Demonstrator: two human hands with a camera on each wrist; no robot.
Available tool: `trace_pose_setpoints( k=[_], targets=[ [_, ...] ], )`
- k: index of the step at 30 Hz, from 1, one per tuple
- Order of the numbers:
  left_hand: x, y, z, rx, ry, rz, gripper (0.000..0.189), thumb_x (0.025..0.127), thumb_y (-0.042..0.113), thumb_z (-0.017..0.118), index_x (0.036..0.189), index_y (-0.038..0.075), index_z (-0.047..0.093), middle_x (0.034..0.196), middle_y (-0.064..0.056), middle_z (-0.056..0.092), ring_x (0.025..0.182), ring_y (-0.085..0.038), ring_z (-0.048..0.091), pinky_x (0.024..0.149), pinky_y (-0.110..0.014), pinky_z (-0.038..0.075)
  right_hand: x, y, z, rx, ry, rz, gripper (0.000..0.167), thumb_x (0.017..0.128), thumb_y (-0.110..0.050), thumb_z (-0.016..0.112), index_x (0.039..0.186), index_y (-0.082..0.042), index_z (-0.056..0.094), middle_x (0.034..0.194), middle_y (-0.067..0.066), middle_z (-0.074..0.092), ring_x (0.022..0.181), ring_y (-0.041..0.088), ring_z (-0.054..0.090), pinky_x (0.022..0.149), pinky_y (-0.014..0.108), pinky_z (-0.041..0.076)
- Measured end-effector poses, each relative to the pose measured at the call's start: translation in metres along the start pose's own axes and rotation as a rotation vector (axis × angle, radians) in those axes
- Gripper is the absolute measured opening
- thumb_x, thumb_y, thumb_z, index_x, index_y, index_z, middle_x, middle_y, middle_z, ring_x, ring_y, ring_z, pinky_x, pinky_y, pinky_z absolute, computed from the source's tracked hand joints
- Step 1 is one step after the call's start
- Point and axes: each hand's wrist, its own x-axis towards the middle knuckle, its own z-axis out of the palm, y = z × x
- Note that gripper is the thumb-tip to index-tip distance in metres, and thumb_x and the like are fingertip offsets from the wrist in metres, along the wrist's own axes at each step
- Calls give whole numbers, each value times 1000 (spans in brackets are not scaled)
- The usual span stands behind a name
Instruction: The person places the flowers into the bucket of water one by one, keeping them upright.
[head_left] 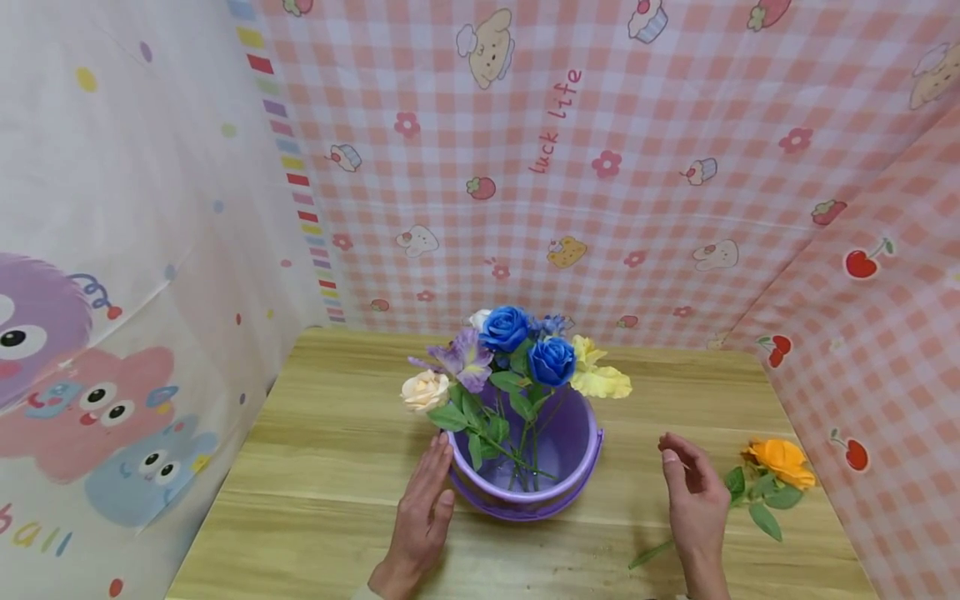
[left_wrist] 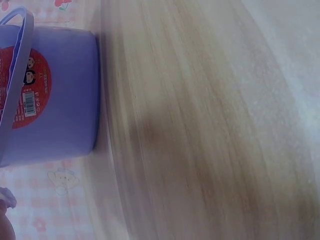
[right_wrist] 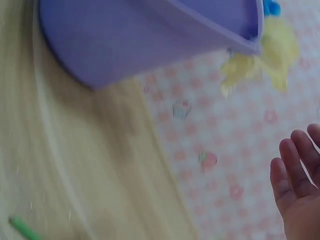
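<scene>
In the head view a purple bucket [head_left: 592, 467] stands on the table, holding a blue rose [head_left: 506, 328], a second blue rose [head_left: 552, 361], a purple iris-like flower [head_left: 470, 358], a cream rose [head_left: 425, 391] and a yellow flower [head_left: 598, 372]. My left hand [head_left: 422, 521] lies along the bucket's left side with straight fingers, the tips at its rim. To the right, my right hand [head_left: 697, 504] is held with loosely bent fingers and nothing in them. Partly behind that hand lies an orange rose [head_left: 782, 463]; its stem runs under the wrist.
The wooden table [head_left: 322, 433] ends at a pink checked cloth [head_left: 525, 208] behind and on the right. A white cartoon-printed cloth [head_left: 180, 317] hangs on the left. A red label [left_wrist: 37, 95] is on the bucket's side.
</scene>
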Motion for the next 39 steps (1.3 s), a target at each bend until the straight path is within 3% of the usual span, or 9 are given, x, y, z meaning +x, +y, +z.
trace_pose_setpoints(
  k=[7,15,20,25,27,33,36,39],
  targets=[
    [1,1,-1,-1,-3,-2,53,113,29,38,144,-12,52,153,-27,48,148,-32,41,126,-36,27,5,23,-26,10,107,115,28,102,-7,64,122,13,66,101,-10,73,94,3,68,82,10,56],
    [0,1,-3,11,-15,-9,52,113,28,38,145,-11,51,153,-27,48,149,-32,40,126,-36,27,5,52,-49,-56,216,303,27,103,-21,66,124,-5,67,98,-14,67,85,-1,64,68,9,57],
    [0,2,-2,16,-19,-10,53,113,28,37,145,-11,51,154,-26,47,149,-30,40,126,-36,27,4,63,-63,-274,234,407,36,101,-32,64,127,-7,66,92,-23,59,68,-13,59,60,6,52],
    [-2,1,-1,16,-25,-21,53,113,29,37,146,-10,50,155,-24,46,150,-28,38,126,-35,27,3,75,-74,-486,204,488,55,102,-38,60,136,4,60,107,6,66,59,-20,47,53,5,44],
    [-2,1,-1,16,-31,-28,52,113,29,37,147,-9,50,156,-24,46,150,-28,38,126,-34,26,3,79,-77,-516,187,546,60,101,-40,59,138,6,57,111,17,65,56,-18,46,51,8,43],
    [-4,2,-1,15,-37,-33,52,113,28,37,148,-8,49,157,-22,45,150,-28,38,126,-32,25,5,92,-84,-591,172,635,64,98,-43,64,139,5,56,85,-1,67,59,-7,49,63,20,42],
    [-3,1,-1,16,-35,-26,52,113,28,37,148,-8,49,157,-22,45,150,-28,38,126,-32,25,7,95,-85,-630,135,629,70,97,-47,65,139,8,54,91,14,70,77,16,64,81,38,50],
    [-2,0,-1,16,-28,-20,52,113,28,36,147,-10,50,157,-23,45,150,-28,38,126,-33,26,12,96,-85,-667,80,612,79,96,-52,64,140,12,50,112,29,66,107,43,61,101,56,43]
  ],
)
